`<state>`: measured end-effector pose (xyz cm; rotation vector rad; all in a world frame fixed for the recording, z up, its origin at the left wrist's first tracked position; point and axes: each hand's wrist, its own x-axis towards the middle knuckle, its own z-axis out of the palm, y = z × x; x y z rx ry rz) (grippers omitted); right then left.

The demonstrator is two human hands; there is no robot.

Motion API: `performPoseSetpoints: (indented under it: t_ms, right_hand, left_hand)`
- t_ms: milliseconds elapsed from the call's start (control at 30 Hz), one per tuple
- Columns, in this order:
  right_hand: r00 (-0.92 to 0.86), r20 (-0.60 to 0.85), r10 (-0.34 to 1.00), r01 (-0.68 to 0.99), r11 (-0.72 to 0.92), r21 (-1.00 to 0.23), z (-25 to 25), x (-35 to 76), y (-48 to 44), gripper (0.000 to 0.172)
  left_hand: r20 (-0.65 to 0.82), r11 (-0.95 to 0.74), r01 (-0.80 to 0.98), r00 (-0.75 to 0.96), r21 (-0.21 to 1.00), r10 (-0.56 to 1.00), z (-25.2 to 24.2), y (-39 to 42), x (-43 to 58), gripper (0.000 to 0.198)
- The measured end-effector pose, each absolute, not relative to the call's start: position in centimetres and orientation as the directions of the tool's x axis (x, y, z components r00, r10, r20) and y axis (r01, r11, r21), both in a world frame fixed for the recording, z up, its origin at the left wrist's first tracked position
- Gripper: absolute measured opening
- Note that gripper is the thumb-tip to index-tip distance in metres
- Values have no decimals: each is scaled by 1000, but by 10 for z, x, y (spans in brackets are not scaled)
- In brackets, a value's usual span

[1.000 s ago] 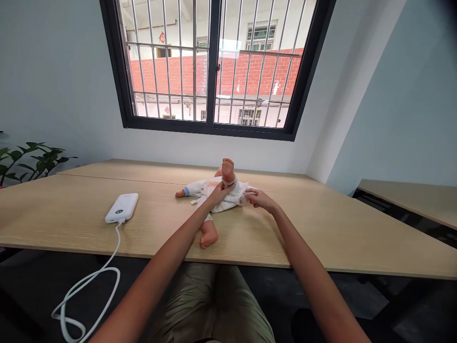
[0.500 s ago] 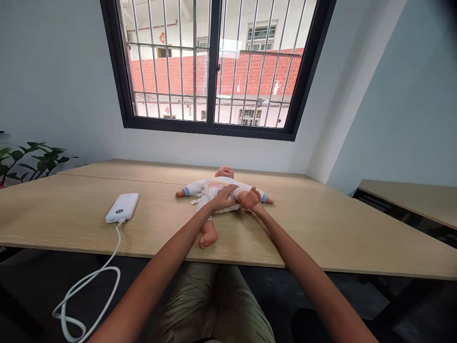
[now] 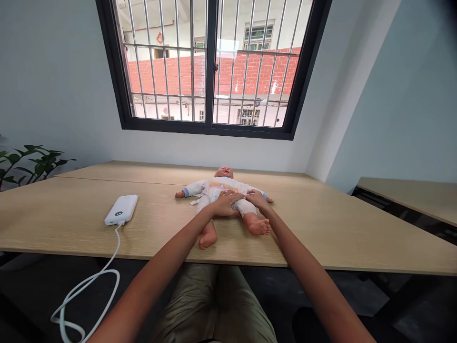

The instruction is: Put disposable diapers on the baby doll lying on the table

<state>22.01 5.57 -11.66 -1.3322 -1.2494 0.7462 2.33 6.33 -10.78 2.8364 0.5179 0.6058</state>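
A baby doll (image 3: pixel 218 186) lies on its back on the table, head away from me and arms spread wide. It wears a white top with a coloured print and blue cuffs, and white pants (image 3: pixel 245 206) on its legs; both feet are bare. My left hand (image 3: pixel 225 203) rests across the doll's lower belly, fingers stretched out flat. At the doll's waist, on the right side, my right hand (image 3: pixel 257 198) has its fingers bent together on the edge of the pants. Its fingertips are partly hidden, close to those of my left hand.
A white power bank (image 3: pixel 122 209) lies on the wooden table (image 3: pixel 332 228) to the left, its white cable (image 3: pixel 116 271) hanging over the front edge. A leafy plant (image 3: pixel 39 162) stands at far left. Behind the table is a barred window (image 3: pixel 210 126); another table (image 3: pixel 410 195) stands at right.
The doll's leg on the right, raised before, now lies down on the table. My right hand has moved from behind that foot up to the waist. My left hand stays on the belly.
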Motion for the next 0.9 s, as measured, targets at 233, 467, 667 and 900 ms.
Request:
performPoseSetpoints:
  t_ms: [233,467,667,900]
  right_hand:
    - [233,311,921,285,242,-928,-113,224,48,33]
    - [311,209,927,299,114,-948,-104,229,43,24]
    - [148,305,941,260,261,-930,-103,226,40,39]
    - [114,390,914,137,374,-917,-105,224,43,48]
  left_hand:
    - [334,-924,351,862,151,382,-105,59,28,50]
    - [348,-885,458,819,82,456,-103,63,37,50]
    - [355,-911,411,858,-43,371,-104,62,44,51]
    - [338,-904,424,860,-58,381,-110,69,55,66]
